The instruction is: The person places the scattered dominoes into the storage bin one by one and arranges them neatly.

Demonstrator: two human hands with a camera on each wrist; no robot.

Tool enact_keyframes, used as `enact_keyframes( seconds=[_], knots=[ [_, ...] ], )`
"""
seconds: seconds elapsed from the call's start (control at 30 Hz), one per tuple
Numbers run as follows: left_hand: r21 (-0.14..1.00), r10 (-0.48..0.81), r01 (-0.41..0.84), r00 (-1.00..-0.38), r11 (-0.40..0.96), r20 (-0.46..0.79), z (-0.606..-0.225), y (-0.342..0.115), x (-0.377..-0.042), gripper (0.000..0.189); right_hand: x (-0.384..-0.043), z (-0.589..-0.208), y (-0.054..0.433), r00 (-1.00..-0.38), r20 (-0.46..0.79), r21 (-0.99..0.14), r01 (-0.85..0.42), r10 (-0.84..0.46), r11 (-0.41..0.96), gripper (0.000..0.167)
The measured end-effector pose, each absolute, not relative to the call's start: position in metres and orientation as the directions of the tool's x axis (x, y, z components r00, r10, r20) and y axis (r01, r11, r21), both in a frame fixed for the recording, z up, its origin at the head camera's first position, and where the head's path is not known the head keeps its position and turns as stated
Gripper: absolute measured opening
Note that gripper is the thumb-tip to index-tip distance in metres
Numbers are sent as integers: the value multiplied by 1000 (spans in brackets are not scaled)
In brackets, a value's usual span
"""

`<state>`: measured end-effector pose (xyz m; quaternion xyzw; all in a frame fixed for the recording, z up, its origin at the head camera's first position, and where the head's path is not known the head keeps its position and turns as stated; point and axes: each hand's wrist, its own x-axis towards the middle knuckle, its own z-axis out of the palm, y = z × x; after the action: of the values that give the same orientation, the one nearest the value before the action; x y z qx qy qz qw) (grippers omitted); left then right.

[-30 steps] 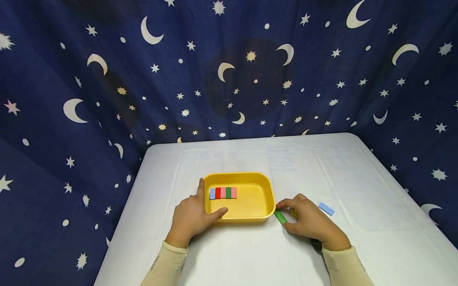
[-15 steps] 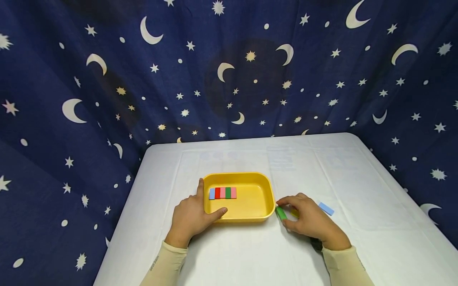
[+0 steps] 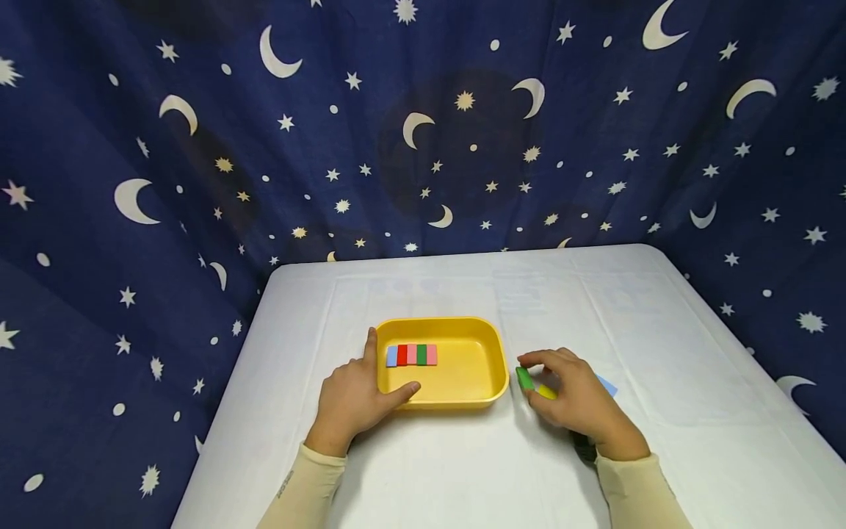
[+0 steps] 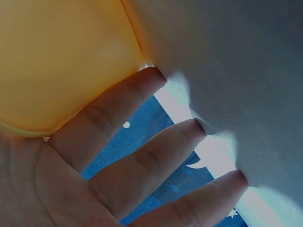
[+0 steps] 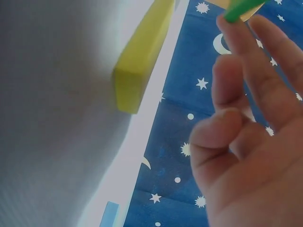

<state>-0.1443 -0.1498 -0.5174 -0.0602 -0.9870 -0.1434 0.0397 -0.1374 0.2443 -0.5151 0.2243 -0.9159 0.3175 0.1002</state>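
My right hand [image 3: 573, 389] pinches a small green rectangular block [image 3: 525, 378] between thumb and fingertips, just right of the yellow tray [image 3: 463, 404]. In the right wrist view the green block [image 5: 244, 9] shows at the fingertips. Below that hand lies a yellow block [image 3: 547, 392], partly hidden by it. A light blue block [image 3: 606, 385] peeks out behind the knuckles. At the tray's left front corner rests my left hand [image 3: 353, 400], index finger along the side rim and thumb over the front rim. Its other fingers reach straight down beside the tray wall in the left wrist view.
Inside the tray, a row of several flat blocks [image 3: 412, 355] in blue, red, pink and green lies toward the left. A white cloth [image 3: 436, 477] covers the table. Dark blue curtains [image 3: 423, 147] with moons and stars hang at the back and sides.
The green block has moved up and slightly right, away from the tray's corner, with the right hand. More of the yellow block shows and less of the blue one. The left hand stays put.
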Motion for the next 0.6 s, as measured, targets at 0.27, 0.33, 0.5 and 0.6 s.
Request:
enact_keyframes(
  seconds=[0.27, 0.33, 0.5, 0.6],
  knots=[
    [275, 121, 143, -988, 951, 96, -518, -148, -146, 142, -139, -507, 248, -828, 453, -449, -533, -331, 717, 51],
    [273, 117, 139, -988, 952, 96, -516, -148, -146, 142, -140, -502, 248, -814, 476, -430, -546, -333, 719, 49],
    [282, 112, 132, -990, 950, 87, -514, -148, -145, 142, -141, -489, 247, -808, 491, -405, -543, -326, 736, 46],
    [286, 111, 132, -990, 949, 90, -516, -149, -144, 143, -143, -481, 242, -807, 495, -397, -540, -323, 742, 45]
  ],
)
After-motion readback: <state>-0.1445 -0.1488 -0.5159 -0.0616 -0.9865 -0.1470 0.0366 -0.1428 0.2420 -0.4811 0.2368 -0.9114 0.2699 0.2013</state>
